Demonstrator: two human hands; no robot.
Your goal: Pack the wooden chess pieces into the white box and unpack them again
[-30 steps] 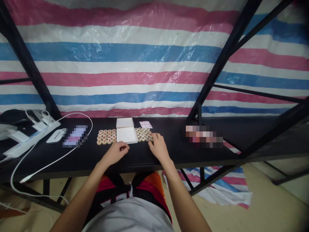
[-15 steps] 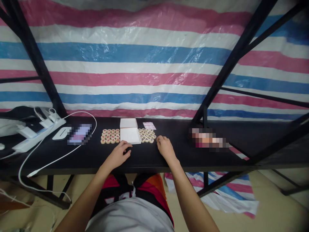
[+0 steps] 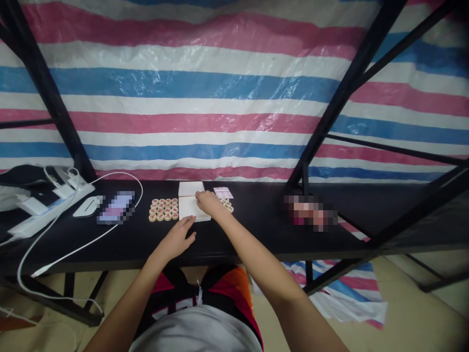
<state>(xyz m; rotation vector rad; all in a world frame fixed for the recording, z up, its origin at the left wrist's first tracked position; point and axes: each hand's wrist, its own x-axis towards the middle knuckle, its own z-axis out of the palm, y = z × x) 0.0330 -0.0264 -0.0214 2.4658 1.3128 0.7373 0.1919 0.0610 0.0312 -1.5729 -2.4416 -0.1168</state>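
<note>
An open white box (image 3: 186, 207) lies on the black table, its lid tipped toward the back. Red-marked round pieces (image 3: 160, 210) stand in rows at its left side. Dark-marked round pieces (image 3: 229, 207) lie to its right, partly covered by my right hand. My left hand (image 3: 179, 238) rests at the box's front left corner, fingers apart and holding nothing. Over the right part of the box is my right hand (image 3: 208, 203), its fingers curled together; whatever they may hold is hidden.
Behind the dark-marked pieces lies a pink and white card (image 3: 223, 192). A phone (image 3: 116, 207), a white device (image 3: 88, 207), a cable and a power strip (image 3: 47, 215) are at the left. A blurred object (image 3: 311, 213) lies at the right, near the black frame (image 3: 330, 112).
My right hand has moved left from beside the dark-marked pieces to over the box. The left hand stays by the box's front corner. The view has shifted slightly.
</note>
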